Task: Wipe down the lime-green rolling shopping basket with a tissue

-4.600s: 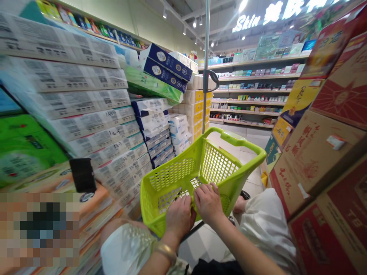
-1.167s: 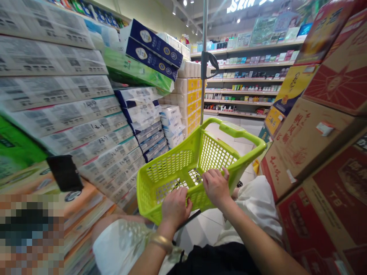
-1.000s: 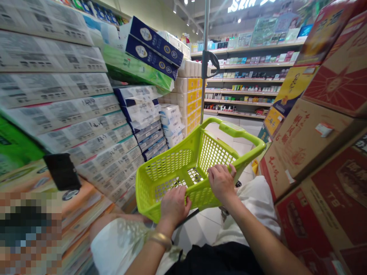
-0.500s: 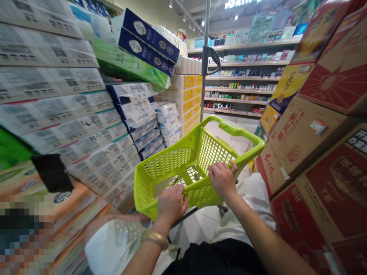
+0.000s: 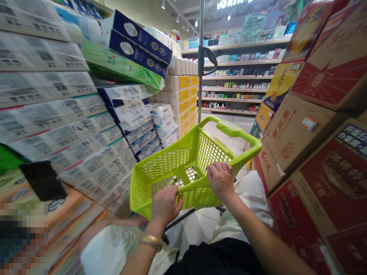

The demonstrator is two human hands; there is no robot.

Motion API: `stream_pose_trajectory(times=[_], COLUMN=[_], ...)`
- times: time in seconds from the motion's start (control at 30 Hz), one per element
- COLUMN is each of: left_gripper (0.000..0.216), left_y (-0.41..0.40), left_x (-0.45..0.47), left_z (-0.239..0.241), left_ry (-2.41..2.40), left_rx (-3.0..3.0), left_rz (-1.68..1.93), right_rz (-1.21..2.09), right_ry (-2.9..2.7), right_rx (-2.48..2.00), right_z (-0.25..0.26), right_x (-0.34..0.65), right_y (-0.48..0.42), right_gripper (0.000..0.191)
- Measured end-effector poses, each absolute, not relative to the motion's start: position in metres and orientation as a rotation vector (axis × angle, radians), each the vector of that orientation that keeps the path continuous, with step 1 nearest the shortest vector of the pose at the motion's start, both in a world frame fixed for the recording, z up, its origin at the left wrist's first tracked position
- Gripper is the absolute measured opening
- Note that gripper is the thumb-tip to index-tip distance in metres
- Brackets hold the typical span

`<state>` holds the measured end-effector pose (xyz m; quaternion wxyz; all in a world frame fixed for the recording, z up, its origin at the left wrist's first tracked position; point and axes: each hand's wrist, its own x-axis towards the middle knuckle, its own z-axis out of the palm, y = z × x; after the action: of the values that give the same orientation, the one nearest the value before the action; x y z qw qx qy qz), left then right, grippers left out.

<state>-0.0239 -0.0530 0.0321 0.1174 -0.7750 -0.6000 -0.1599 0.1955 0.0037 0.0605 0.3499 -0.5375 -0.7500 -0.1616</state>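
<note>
- Green basket (image 5: 195, 194) sits between the person's knees, tilted, its perforated bottom visible through the open top; its thick handle is at the far side.
- Stacked paper packs (image 5: 65, 126) crowd its left, cardboard cartons (image 5: 298, 126) its right; a metal pole (image 5: 200, 101) rises behind it, before stocked shelves (image 5: 237, 78).
- Left hand (image 5: 164, 206) is clamped over the near rim, knuckles up.
- Right hand (image 5: 220, 178) clasps the same rim farther right, apart from the left.

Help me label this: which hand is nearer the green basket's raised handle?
Right. The right hand is on the rim near the handle; the left hand is farther left along that rim.
</note>
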Motion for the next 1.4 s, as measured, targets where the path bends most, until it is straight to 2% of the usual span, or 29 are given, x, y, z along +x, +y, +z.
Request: stream_pose_trajectory(times=[0.3, 0.57, 0.93, 1.17, 1.4], left_gripper=[0.013, 0.013, 0.015, 0.021, 0.028], left_y=[-0.049, -0.043, -0.042, -0.039, -0.028], left_x=[-0.029, -0.039, -0.044, -0.044, -0.053], left_z=[0.032, 0.035, 0.037, 0.036, 0.051], left_ry=[-1.753, -1.716, -1.716, -1.737, -1.792], left_rx=[-2.299, -2.314, -2.318, -2.32, -2.375], left_rz=[-0.428, -0.464, -0.466, -0.471, -0.362], right_rz=[-0.399, -0.514, -0.484, -0.563, -0.56], right_ry=[-1.96, -1.794, -1.843, -1.69, -1.706], right_rx=[-1.336, -1.414, -1.392, -1.462, -1.554], right_z=[0.052, 0.068, 0.067, 0.086, 0.088], right_x=[0.171, 0.209, 0.199, 0.241, 0.225], right_y=[-0.007, 0.001, -0.003, 0.01, 0.01], right_gripper=[0.019, 0.02, 0.019, 0.022, 0.026])
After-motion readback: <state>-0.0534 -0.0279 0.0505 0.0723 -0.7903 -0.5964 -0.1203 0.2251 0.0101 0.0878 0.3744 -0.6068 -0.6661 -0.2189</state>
